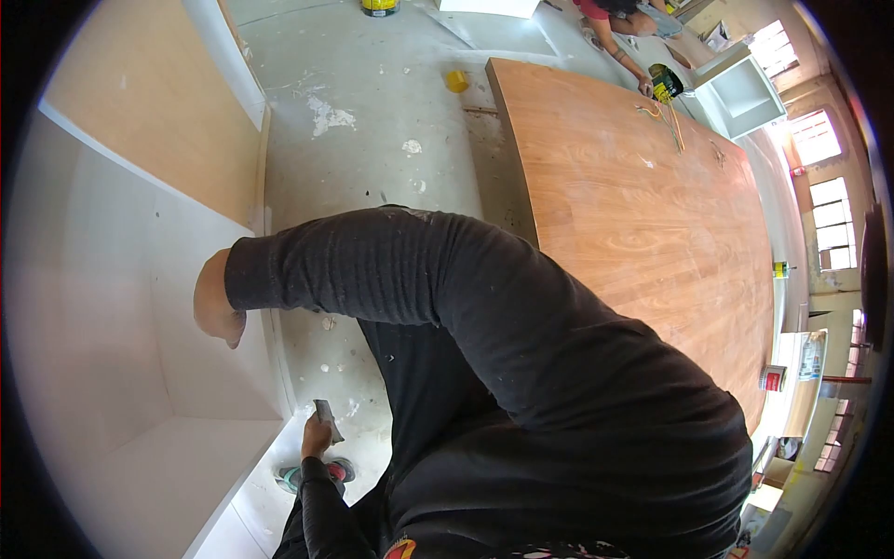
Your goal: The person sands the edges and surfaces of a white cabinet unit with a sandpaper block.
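Observation:
My right hand [218,300] reaches across to the inner face of a white cabinet [121,307] at the left. Its fingers curl inward and are mostly hidden, so whatever they grip does not show. Lower down, my left hand [317,436] is closed around a flat grey scraper [331,424], held over the floor beside the cabinet's edge. A beige wood panel [158,84] forms part of the cabinet's upper left in view.
A large brown wooden panel [643,224] lies to the right, with string on it. A co-worker's hand [644,86] is near a dark tin [665,82]. A yellow cup [456,81] sits on the spotted floor [372,112]. A small white box unit [745,93] stands behind.

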Tool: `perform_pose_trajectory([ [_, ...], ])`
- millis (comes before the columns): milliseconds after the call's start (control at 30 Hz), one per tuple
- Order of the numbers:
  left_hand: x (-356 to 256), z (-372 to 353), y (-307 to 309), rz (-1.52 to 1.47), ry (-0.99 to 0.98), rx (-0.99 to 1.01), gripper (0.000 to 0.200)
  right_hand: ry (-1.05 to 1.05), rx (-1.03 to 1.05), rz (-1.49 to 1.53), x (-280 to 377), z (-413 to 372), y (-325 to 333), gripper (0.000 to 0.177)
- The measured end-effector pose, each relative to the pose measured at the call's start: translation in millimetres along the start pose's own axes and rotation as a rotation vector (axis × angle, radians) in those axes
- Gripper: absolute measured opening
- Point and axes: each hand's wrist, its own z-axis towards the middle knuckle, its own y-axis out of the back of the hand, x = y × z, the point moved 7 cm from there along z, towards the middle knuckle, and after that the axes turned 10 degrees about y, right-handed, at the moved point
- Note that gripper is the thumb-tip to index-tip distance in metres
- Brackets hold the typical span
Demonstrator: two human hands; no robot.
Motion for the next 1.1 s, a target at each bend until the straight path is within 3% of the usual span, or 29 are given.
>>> perform_pose_trajectory([
  [67,-1,2,-2,0.001,-0.049,0.010,0.042,0.004,0.004,0.005,0,0,-1,0.052],
  [367,18,17,-7,-0.149,0.058,0.030,0.051,0.036,0.034,-0.018,-1,5,-2,0.052],
  [433,21,27,-7,-0.073,-0.156,-0.036,0.050,0.020,0.034,-0.010,-2,5,-2,0.052],
  [467,21,27,-7,-0.073,-0.156,-0.036,0.050,0.016,0.034,-0.021,-2,5,-2,0.052],
  [533,8,12,-6,-0.084,-0.030,0.025,0.047,0.014,0.033,-0.032,-1,5,-2,0.052],
  [667,8,14,-7,-0.061,-0.057,0.024,0.043,-0.004,0.038,-0.038,-1,4,-2,0.052],
  [833,-3,1,0,0.069,-0.039,-0.132,0.042,-0.004,0.025,-0.013,-6,0,-5,0.052],
  [867,-9,0,2,0.066,-0.032,-0.132,0.042,0.060,-0.077,-0.037,-6,0,-2,0.047],
  [933,0,3,-6,-0.154,0.212,0.059,0.048,0.209,-0.253,-0.039,-19,9,-8,0.042],
  [967,7,4,-10,-0.201,0.274,0.043,0.048,0.313,-0.326,-0.011,-31,26,-12,0.041],
  [1000,-1,10,-14,-0.084,0.085,-0.007,0.051,0.248,-0.399,-0.028,-23,-1,-7,0.040],
  [1033,-4,16,-23,0.027,-0.073,-0.065,0.053,0.395,-0.399,-0.007,-11,-2,-8,0.040],
  [1067,8,17,-33,0.059,-0.067,-0.199,0.055,0.331,-0.307,-0.017,-8,2,-14,0.042],
  [1100,17,33,-46,-0.061,-0.029,-0.330,0.052,0.087,-0.227,-0.061,-26,3,-17,0.049],
])
